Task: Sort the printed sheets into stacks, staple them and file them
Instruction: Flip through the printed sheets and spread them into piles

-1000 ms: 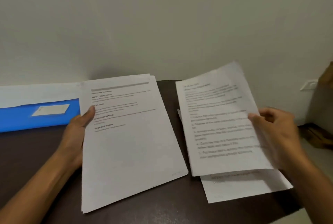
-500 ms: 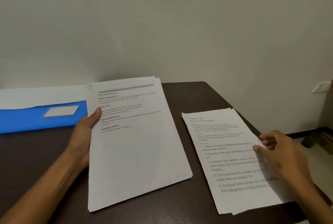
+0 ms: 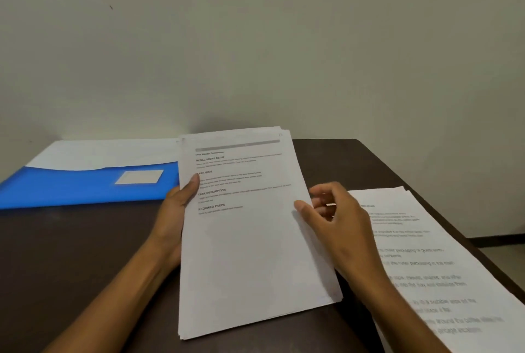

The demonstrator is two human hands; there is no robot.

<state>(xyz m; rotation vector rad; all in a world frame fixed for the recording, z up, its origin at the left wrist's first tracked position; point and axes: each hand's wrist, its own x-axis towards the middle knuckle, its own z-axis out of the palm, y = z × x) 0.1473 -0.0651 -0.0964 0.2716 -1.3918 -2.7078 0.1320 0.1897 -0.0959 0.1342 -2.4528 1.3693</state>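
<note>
While hands (image 3: 255, 219) grip sheets (image 3: 250, 253), folder (image 3: 85, 185) holds paper.

folder (image 3: 85, 187) left | held stack (image 3: 250, 239) centre | loose sheets (image 3: 443, 267) right, on table (image 3: 71, 253)

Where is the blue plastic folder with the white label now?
In the head view, the blue plastic folder lies at the left rear of the dark table, beside the paper stack that the left hand holds.
</note>
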